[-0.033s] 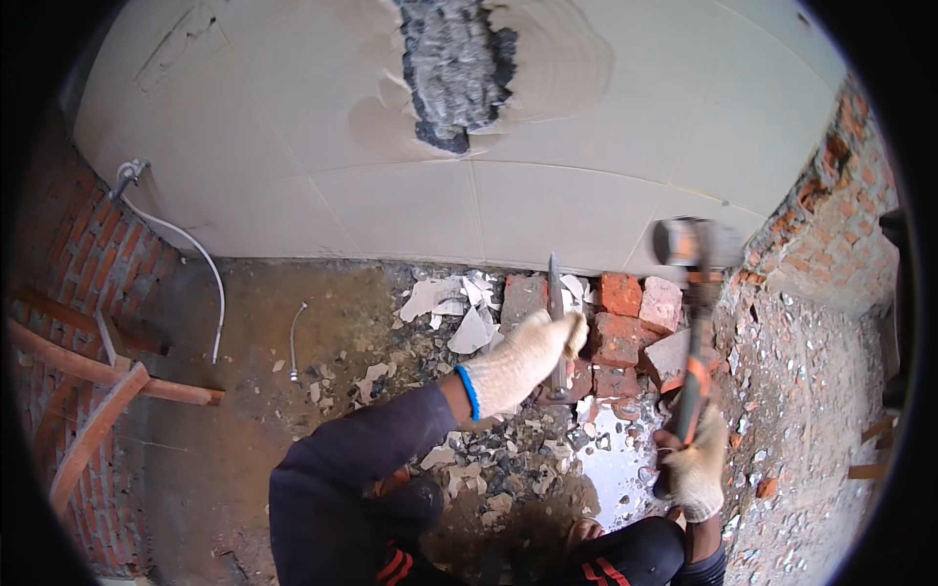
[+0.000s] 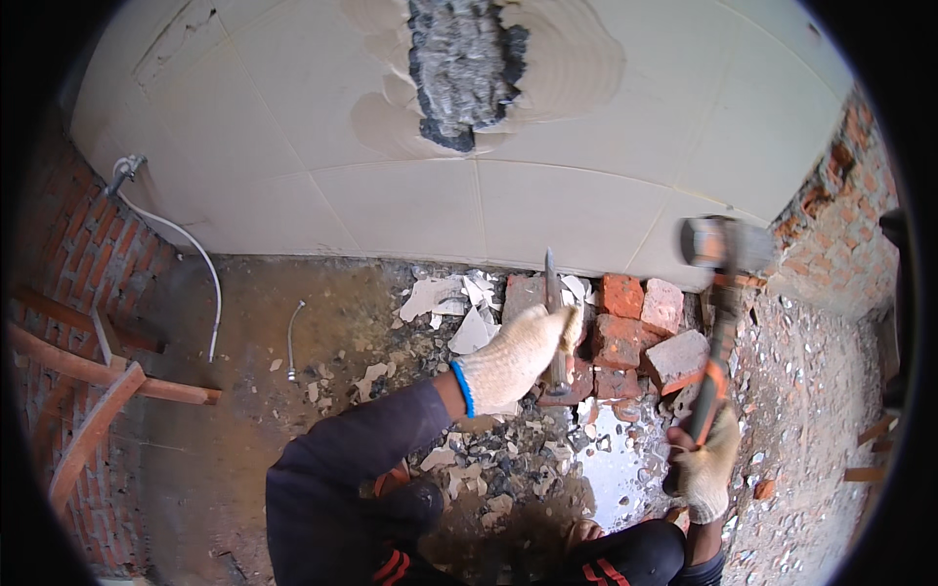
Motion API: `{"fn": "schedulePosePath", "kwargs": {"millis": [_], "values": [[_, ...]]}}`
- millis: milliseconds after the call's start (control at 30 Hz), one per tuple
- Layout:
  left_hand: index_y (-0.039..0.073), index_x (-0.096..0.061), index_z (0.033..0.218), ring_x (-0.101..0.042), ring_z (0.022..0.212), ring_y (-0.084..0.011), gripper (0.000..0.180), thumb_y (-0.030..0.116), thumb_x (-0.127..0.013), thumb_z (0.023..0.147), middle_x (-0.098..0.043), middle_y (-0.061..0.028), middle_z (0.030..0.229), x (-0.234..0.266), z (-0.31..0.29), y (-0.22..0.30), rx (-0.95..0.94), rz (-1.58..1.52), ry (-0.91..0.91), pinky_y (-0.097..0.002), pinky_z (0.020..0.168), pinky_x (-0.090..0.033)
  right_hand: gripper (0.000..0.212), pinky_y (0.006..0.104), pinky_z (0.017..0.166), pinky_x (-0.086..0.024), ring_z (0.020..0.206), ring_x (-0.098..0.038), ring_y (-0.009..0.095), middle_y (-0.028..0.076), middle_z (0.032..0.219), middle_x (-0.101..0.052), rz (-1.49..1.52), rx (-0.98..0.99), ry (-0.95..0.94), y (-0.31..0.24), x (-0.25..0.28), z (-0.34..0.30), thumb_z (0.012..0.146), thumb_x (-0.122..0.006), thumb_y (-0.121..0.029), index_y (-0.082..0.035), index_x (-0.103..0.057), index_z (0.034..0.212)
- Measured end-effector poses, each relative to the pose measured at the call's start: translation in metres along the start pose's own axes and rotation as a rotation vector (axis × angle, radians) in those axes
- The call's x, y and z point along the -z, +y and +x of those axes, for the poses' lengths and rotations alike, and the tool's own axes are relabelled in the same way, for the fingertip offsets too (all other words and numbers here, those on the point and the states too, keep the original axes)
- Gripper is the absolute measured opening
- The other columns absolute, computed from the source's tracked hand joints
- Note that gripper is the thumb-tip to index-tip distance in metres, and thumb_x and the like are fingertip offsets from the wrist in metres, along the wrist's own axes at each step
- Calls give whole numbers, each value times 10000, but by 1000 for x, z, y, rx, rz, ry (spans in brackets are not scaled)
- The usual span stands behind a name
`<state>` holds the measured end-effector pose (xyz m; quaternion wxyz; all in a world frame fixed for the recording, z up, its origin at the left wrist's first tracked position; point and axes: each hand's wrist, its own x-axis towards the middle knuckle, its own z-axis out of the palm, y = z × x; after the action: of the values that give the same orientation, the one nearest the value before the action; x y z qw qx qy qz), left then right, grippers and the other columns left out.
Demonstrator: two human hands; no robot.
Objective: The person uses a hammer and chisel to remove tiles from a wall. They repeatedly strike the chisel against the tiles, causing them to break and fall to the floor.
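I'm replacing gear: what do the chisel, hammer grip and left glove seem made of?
Chisel: probably steel, from its dull grey, pointed shaft. Hammer grip: likely rubber or plastic, from its matte dark grey and orange look; blur leaves which open. Left glove: apparently knitted yarn, perhaps cotton, from its cream, textured surface.

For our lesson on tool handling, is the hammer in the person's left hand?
No, the right hand grips the hammer, while the left hand holds a pointed metal chisel.

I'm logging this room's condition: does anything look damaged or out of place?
Yes: a rough, ragged grey patch interrupts the smooth tiled wall, upper middle. Pale shards litter the floor near the left hand. The white hose at far left ends unconnected.
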<state>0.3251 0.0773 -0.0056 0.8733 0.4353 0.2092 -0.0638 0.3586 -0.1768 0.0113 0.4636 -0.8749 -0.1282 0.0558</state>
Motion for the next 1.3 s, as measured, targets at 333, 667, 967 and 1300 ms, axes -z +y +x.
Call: {"fn": "schedulePosePath", "kwargs": {"millis": [333, 667, 967, 1300], "values": [[99, -478, 984, -583, 591, -174, 259, 335, -381, 941, -559, -109, 801, 54, 36, 118, -183, -176, -209, -285, 462, -474, 664, 209, 383, -381, 447, -479, 95, 36, 649, -483, 485, 182, 342, -83, -20, 10, 754, -671, -258, -22, -307, 1257], [128, -496, 836, -494, 496, -158, 157, 282, -514, 864, -515, -61, 675, 58, 65, 191, 44, -774, -122, -281, 430, -407, 607, 209, 418, -358, 464, -419, 80, 30, 697, -472, 339, 264, 781, -203, -65, -12, 806, -553, -115, -45, -269, 1337], [158, -412, 667, -402, 447, -96, 278, 305, -440, 901, -417, 22, 561, 65, 77, 204, 43, -884, -299, -234, 422, -359, 524, 223, 446, -405, 520, -495, 104, 53, 738, -505, 397, -14, 607, -241, -121, -21, 704, -562, -18, -29, -415, 1206], [81, -484, 830, -487, 510, -168, 317, 390, -449, 892, -575, -104, 721, 57, 71, 183, 155, -980, -86, -278, 462, -440, 525, 244, 486, -415, 530, -487, 102, 53, 728, -541, 389, 120, 738, -229, -115, -56, 782, -561, -52, -12, -381, 1274]]}}
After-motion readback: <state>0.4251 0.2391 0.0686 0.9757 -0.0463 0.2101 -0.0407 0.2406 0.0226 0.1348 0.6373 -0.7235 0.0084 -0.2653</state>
